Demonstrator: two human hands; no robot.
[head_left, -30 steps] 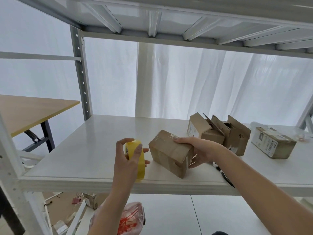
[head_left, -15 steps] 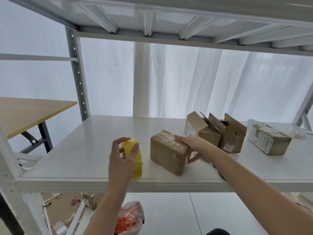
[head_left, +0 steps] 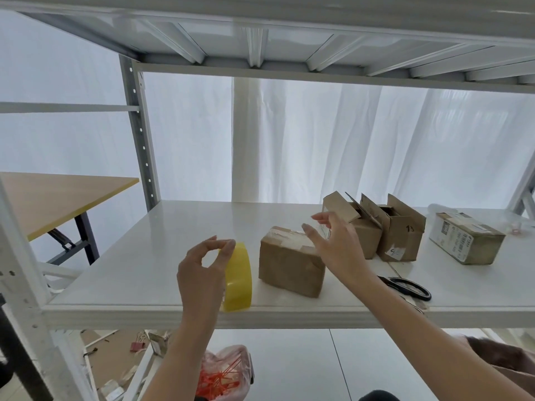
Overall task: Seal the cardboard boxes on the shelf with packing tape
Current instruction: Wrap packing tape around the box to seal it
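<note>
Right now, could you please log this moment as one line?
left hand: pinches tape roll, upright on shelf | right hand: open, over box | scissors: on shelf

My left hand (head_left: pixel 199 273) and my right hand (head_left: pixel 338 247) are both bare. The fingers are slim, and the nails look plain and reach a little past the fingertips. My left forearm (head_left: pixel 179 357) and right forearm (head_left: pixel 419 342) are uncovered all the way down to the bottom edge of the view, narrow at the wrists.
</note>
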